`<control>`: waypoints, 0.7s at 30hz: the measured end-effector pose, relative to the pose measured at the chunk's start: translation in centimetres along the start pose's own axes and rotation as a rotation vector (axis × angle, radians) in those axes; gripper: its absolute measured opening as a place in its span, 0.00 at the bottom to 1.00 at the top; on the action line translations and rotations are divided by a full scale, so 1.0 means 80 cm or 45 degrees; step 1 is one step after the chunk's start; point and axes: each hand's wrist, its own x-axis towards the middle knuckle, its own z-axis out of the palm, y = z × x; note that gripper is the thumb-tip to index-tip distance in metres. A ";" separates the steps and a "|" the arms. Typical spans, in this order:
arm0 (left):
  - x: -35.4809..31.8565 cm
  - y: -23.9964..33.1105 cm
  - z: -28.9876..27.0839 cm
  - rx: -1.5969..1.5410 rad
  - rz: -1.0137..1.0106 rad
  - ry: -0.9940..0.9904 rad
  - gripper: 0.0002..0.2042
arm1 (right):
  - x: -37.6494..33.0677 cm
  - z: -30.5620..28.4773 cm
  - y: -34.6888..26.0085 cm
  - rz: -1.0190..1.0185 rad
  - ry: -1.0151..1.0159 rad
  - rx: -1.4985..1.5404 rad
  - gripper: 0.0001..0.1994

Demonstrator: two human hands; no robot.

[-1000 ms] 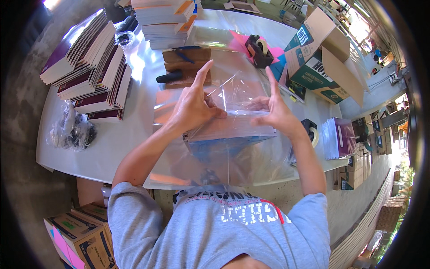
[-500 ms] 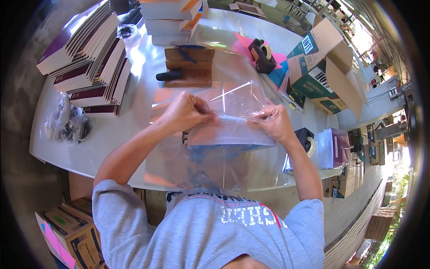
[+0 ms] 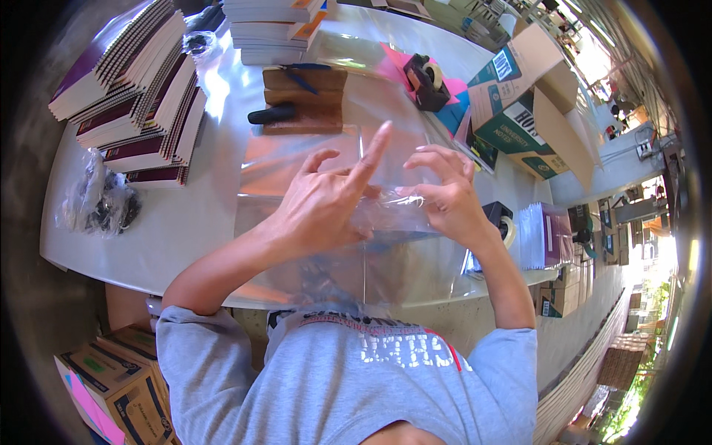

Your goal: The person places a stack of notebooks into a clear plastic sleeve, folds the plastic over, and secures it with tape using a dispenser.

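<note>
A clear plastic sheet [image 3: 326, 271], creased and shiny, lies on the table right in front of me. My left hand [image 3: 324, 200] is over its middle, index finger stretched up and away, the other fingers apart. Across from it, my right hand [image 3: 449, 194] has its fingers bent and spread, the thumb close to a raised fold of the plastic. Whether the thumb touches that fold I cannot make out. Beyond the sheet lies a brown board or folder [image 3: 304, 111] with a black-handled tool [image 3: 272, 115] and a blue slim tool [image 3: 302, 81] on it.
Stacked spiral notebooks [image 3: 141, 111] stand at the left, with crumpled plastic [image 3: 100, 196] nearer me. Another book stack [image 3: 271, 33] is at the back. On the right are a tape dispenser [image 3: 429, 85], an open carton [image 3: 519, 126], a second tape roll [image 3: 508, 228] and wrapped purple notebooks [image 3: 547, 236].
Both hands have loosened from the pinched edge of the plastic and their fingers have spread. My left hand has moved right and its index finger has straightened.
</note>
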 end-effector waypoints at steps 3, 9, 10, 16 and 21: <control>-0.011 -0.006 0.016 0.234 -0.072 -0.193 0.36 | -0.015 -0.001 -0.026 -0.202 -0.222 -0.378 0.12; -0.053 -0.030 0.073 0.899 0.502 0.601 0.13 | -0.066 0.013 -0.086 0.162 -0.239 -0.443 0.20; -0.055 -0.035 0.080 0.955 0.548 0.709 0.12 | -0.068 0.016 -0.092 0.264 -0.132 -0.326 0.19; -0.065 -0.053 0.088 0.891 0.564 0.753 0.12 | -0.075 0.096 -0.086 0.438 0.531 -0.266 0.19; -0.058 -0.007 0.089 0.544 0.016 0.671 0.20 | -0.081 0.123 -0.081 0.464 0.783 -0.343 0.18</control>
